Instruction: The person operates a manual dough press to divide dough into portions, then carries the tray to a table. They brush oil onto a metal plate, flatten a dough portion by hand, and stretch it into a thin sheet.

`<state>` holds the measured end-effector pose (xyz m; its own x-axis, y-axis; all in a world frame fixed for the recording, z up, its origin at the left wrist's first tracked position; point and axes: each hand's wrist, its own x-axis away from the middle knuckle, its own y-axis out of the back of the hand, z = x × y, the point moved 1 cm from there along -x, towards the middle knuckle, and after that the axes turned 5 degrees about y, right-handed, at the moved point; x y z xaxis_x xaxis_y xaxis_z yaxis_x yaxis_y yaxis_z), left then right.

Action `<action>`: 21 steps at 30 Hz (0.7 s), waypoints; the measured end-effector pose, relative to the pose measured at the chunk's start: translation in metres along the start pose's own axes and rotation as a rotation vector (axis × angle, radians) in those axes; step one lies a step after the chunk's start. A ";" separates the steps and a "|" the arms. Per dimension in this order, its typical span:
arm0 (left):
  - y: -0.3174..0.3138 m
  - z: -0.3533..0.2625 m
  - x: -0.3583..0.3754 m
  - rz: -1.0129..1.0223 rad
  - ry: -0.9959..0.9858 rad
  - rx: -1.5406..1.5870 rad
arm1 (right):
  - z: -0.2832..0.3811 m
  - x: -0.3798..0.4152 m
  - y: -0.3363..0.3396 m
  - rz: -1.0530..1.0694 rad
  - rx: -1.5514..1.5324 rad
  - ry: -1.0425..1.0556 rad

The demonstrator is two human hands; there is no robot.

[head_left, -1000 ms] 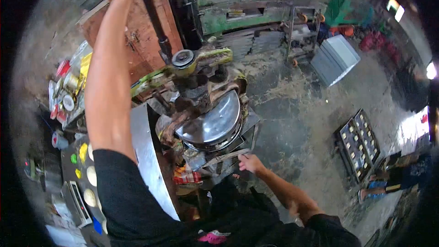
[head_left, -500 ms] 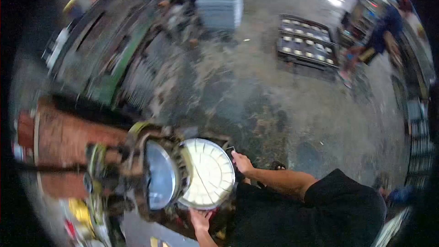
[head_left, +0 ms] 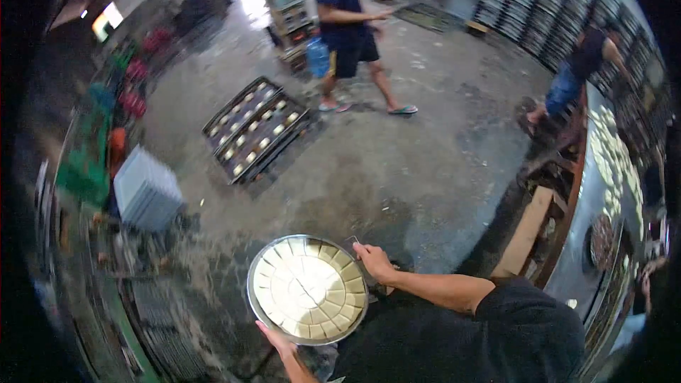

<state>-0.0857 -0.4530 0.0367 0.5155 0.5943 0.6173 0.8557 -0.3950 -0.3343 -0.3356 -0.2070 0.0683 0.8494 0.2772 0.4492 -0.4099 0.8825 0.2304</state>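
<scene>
A round metal pan (head_left: 250, 282) sits low in front of me, filled with a flat disc of pale dough (head_left: 305, 287) cut into rings of small pieces. Its lower left rim rests in my left hand (head_left: 278, 340), with the fingers partly hidden beneath. At the opposite rim is my right hand (head_left: 376, 262), its fingers curled closed. A thin bent metal piece (head_left: 352, 240) sticks out at those fingertips; I cannot tell whether this hand also grips the pan.
Black trays (head_left: 257, 128) with rows of dough pieces lie on the floor ahead. A person (head_left: 340, 28) walks beyond them. Stacked pale crates (head_left: 147, 188) stand left. To the right, a metal table (head_left: 578, 241) carries many dough pieces, with another person (head_left: 578, 74) at its far end.
My view has swung to the right, away from the machine. The pan of cut dough has come away from the machine with both hands at its rim.
</scene>
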 end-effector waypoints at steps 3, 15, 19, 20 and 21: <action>-0.067 -0.014 -0.037 0.096 0.003 -0.033 | 0.018 -0.008 0.041 -0.141 -0.039 -0.016; -0.336 -0.024 -0.209 0.387 -0.024 -0.238 | 0.007 -0.153 0.163 -0.532 -0.570 0.028; -0.423 -0.045 -0.257 0.363 -0.015 -0.329 | 0.032 -0.237 0.182 -0.548 -0.590 -0.036; -0.454 -0.052 -0.276 0.346 -0.025 -0.363 | 0.047 -0.263 0.189 -0.556 -0.601 -0.025; -0.479 -0.052 -0.299 0.340 0.013 -0.342 | 0.060 -0.282 0.199 -0.581 -0.672 -0.026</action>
<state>-0.6517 -0.4777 0.0491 0.7613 0.3835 0.5228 0.5734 -0.7747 -0.2667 -0.6765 -0.1318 0.0391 0.8515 -0.2849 0.4401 0.3720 0.9199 -0.1242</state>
